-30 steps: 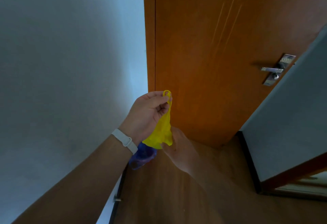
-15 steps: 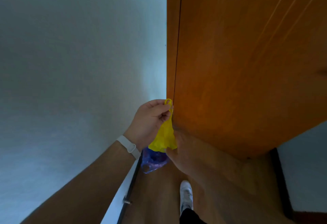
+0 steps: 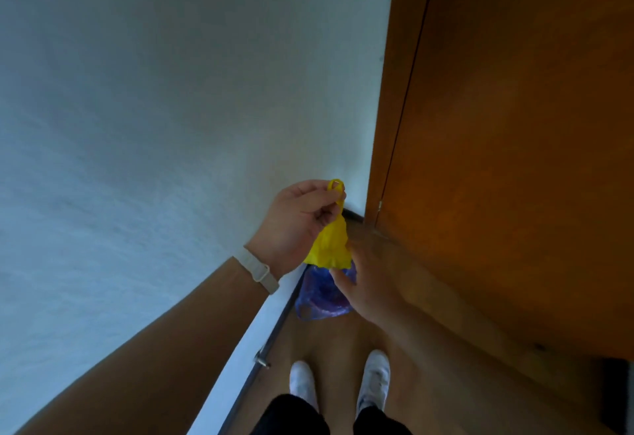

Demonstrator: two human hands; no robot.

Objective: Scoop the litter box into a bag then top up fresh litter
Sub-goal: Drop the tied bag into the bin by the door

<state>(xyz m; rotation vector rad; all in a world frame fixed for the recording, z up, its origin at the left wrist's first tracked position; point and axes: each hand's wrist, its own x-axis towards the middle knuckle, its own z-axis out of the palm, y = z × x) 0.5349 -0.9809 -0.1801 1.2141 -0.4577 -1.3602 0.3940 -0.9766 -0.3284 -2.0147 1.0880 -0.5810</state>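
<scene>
My left hand is raised in front of me with its fingers curled, thumb and forefinger pinching the twisted neck of a small yellow plastic bag. A little loop of the bag sticks out above my fingertips. The rest of the bag hangs down from that grip, bunched and crumpled, just to the right of my palm. On that wrist I wear a pale wristband. My right hand is lower and just to the right of the left, its back turned toward me. Its thumb lies at the yellow bag's bottom edge and its fingers run up beside the bag's right side. I cannot tell whether it is pinching the plastic or only touching it, because the fingers are blurred and partly hidden. Directly below both hands, and partly behind the right one, is a translucent blue-purple plastic bag. I cannot tell whether it lies on the wooden floor or hangs from something. To the left of my left hand is a pale wall, with a small metal door stop low on its dark skirting. To the right of my right hand stands an orange-brown wooden door. Beneath my forearms I see my two white shoes side by side on the floor.
</scene>
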